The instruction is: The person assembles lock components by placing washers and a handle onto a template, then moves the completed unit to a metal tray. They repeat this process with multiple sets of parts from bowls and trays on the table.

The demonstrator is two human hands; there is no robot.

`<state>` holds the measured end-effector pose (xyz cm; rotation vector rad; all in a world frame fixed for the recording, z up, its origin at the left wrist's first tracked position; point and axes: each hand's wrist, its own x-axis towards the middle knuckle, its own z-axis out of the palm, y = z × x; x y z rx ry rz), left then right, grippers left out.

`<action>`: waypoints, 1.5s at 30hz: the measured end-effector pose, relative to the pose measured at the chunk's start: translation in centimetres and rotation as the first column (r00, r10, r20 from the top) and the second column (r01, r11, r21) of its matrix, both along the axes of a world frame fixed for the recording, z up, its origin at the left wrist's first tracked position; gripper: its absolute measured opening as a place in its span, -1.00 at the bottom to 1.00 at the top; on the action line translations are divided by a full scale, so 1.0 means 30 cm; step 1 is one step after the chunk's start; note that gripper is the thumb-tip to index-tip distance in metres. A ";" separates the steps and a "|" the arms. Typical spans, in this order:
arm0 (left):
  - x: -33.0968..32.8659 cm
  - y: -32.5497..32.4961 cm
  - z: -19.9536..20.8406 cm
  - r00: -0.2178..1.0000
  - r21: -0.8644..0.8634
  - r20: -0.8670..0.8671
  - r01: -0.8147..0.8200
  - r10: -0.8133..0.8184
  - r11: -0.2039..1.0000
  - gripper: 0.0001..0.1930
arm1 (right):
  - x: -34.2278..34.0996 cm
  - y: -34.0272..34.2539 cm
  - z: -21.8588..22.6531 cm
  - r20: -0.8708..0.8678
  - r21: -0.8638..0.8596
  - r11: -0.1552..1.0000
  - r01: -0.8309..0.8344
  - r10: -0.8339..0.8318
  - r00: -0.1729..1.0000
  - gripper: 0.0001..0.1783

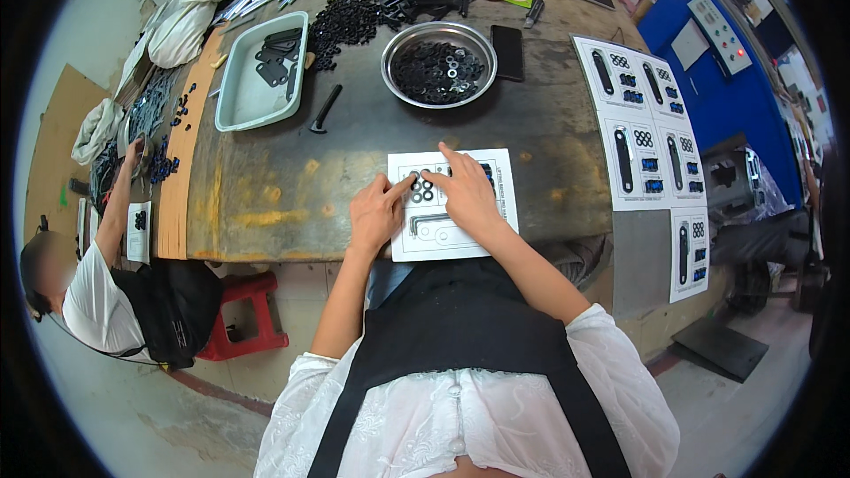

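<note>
While the left hand (375, 214) and right hand (472, 199) rest over a white card (436, 249) at the table's (292, 186) near edge, their index fingers reach its black rings (417, 187); whether either pinches one, I cannot tell; beyond lie a black rod (326, 110), a pale tray (252, 115) of dark plates, a steel bowl (432, 104) of dark washers; beside the bowl, a black phone (507, 53).

A white printed card (452, 252) lies flat, slightly turned, along the near edge of the worktable (292, 168). Small black rings (417, 197) sit clustered toward the card's upper left corner, some partly covered; blue-and-black pieces (489, 179), partly hidden, lie by its right edge.
</note>
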<state>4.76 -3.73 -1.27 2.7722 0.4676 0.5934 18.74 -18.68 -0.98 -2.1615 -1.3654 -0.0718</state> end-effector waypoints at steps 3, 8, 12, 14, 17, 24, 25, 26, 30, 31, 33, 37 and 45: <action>-0.009 0.002 0.001 1.000 -0.038 0.000 -0.002 0.002 0.999 -0.56 | -0.008 -0.011 0.020 -0.033 0.000 1.000 -0.003 0.003 0.999 -0.52; -0.007 -0.005 0.005 1.000 -0.083 -0.004 -0.011 0.011 0.996 -0.57 | -0.017 -0.012 0.007 0.022 0.002 1.000 0.012 -0.012 1.000 -0.52; 0.013 -0.003 0.004 0.999 -0.060 -0.037 -0.011 0.009 0.998 -0.59 | -0.018 -0.010 0.003 0.037 0.007 1.000 0.015 -0.016 0.999 -0.52; 0.015 -0.002 0.002 1.000 -0.064 -0.026 -0.006 0.005 0.998 -0.59 | -0.015 -0.012 -0.007 0.034 0.022 1.000 0.011 -0.012 0.999 -0.50; 0.011 0.007 -0.002 1.000 -0.142 -0.011 -0.017 0.016 0.990 -0.59 | -0.010 -0.027 0.024 -0.103 0.029 0.999 0.033 -0.030 0.994 -0.44; 0.054 0.139 0.073 0.995 -0.287 0.071 -0.047 0.070 0.957 -0.64 | 0.102 -0.227 0.107 -0.226 0.172 0.951 0.255 -0.214 0.950 -0.43; 0.074 0.174 0.099 0.994 -0.297 0.076 -0.047 0.073 0.954 -0.65 | 0.116 -0.273 0.089 -0.286 0.210 0.930 0.302 -0.237 0.928 -0.51; 0.098 0.219 0.116 0.993 -0.281 0.099 -0.037 0.067 0.959 -0.66 | 0.133 -0.332 0.070 -0.256 0.180 0.922 0.343 -0.293 0.921 -0.56; 0.226 0.441 0.152 0.970 -0.094 0.193 -0.129 0.145 0.987 -0.70 | 0.159 -0.494 0.006 -0.208 0.106 0.865 0.491 -0.463 0.861 -0.59; 0.268 0.536 0.137 0.935 0.043 0.321 -0.170 0.147 0.985 -0.72 | 0.154 -0.516 -0.023 -0.174 0.114 0.842 0.527 -0.505 0.845 -0.61; 0.325 0.795 0.105 0.850 0.070 0.400 -0.402 0.344 0.913 -0.72 | 0.147 -0.517 -0.042 -0.129 0.156 0.828 0.539 -0.524 0.842 -0.65; 0.372 1.248 0.088 0.580 -0.175 -0.133 -0.812 0.804 0.557 -0.41 | 0.152 -0.491 -0.045 -0.115 0.174 0.826 0.536 -0.523 0.844 -0.70; 0.527 1.378 -0.066 0.383 -0.158 -0.369 -0.924 0.847 0.349 -0.13 | 0.146 -0.517 -0.065 -0.031 0.213 0.787 0.579 -0.587 0.809 -0.66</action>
